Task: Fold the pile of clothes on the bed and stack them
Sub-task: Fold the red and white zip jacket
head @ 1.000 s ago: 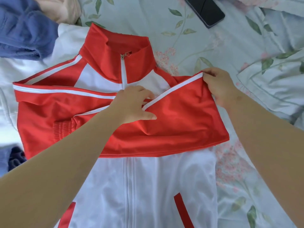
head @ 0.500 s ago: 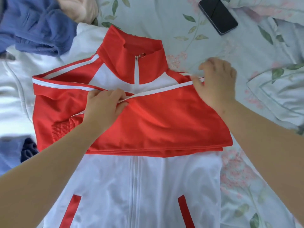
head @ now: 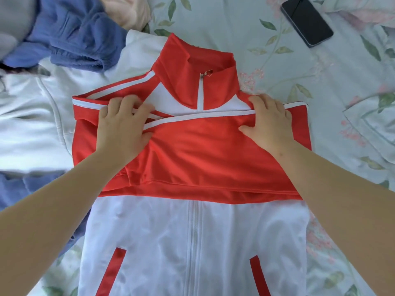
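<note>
Jacket [head: 171, 242] is laid flat on bed [head: 235, 24]; crossed sleeves [head: 203, 150] are pinched at the striped edge by left hand [head: 124, 129] and right hand [head: 269, 122]; edges should be squared and smoothed.

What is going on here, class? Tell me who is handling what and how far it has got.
A person is folding a red and white jacket lying face up on the bed. Both red sleeves lie crossed over its chest, and the left hand and right hand grip them below the collar. The white lower half is not yet folded. A blue garment lies crumpled at the upper left.
</note>
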Motion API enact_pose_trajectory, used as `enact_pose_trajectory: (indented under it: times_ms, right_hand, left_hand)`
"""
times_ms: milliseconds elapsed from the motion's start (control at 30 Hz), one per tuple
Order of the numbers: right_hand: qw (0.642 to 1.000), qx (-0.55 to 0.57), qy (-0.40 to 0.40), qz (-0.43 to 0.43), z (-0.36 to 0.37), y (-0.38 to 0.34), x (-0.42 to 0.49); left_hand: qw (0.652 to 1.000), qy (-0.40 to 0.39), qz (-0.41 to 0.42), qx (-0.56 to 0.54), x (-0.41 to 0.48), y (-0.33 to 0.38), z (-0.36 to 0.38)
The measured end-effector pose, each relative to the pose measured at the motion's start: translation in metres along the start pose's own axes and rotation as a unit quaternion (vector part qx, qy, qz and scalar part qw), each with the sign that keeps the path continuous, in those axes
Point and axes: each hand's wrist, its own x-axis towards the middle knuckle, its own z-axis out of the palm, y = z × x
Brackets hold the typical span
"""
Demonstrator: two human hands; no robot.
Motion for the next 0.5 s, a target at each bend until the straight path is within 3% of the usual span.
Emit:
enact_pose_trajectory:
  times_ms: [67, 167, 267, 367, 500]
  right_hand:
    - [0.999, -0.004, -0.020, 0.032, -0.001, 0.000, 0.010]
    - [0.996, -0.012, -0.067, 0.059, -0.004, 0.003, 0.026]
    - [0.995, -0.024, -0.059, 0.073, -0.007, 0.004, 0.032]
    - [0.996, -0.013, -0.067, 0.054, -0.009, 0.001, 0.028]
    - [0.992, 0.109, -0.057, 0.005, -0.022, -0.006, 0.008]
  left_hand:
    - [1.000, 0.005, 0.018, -0.003, 0.010, -0.003, 0.001]
    - [0.997, -0.071, -0.019, -0.009, 0.027, -0.007, 0.003]
    - [0.992, -0.118, -0.052, 0.007, 0.038, -0.011, 0.005]
    - [0.991, -0.115, -0.069, 0.020, 0.043, -0.011, -0.001]
    - [0.995, -0.077, -0.030, 0.056, 0.037, -0.006, -0.009]
